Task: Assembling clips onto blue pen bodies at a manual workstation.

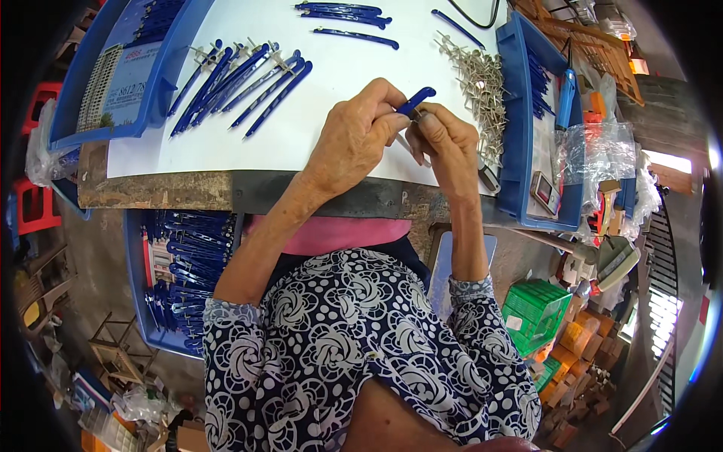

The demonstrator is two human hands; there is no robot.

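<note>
Over the front part of the white-covered table, my hands meet close together. My left hand [350,143] is closed around a slim blue strip with a rounded end [419,98] that sticks up past the fingers. Against that strip, the thumb and fingers of my right hand [449,147] pinch a small metal piece, mostly hidden by the fingertips. Just right of it lies a heap of small silvery metal pieces [478,87]. Left of my hands, a fanned group of blue strips [233,83], some with metal pieces attached, rests on the white sheet [301,113].
More blue strips [354,36] lie at the far middle. Blue trays flank the work area, one at left [154,98] and one at right [516,151]. Below the table edge, a blue crate [135,264] holds many strips. A green crate [535,316] stands on the floor at right.
</note>
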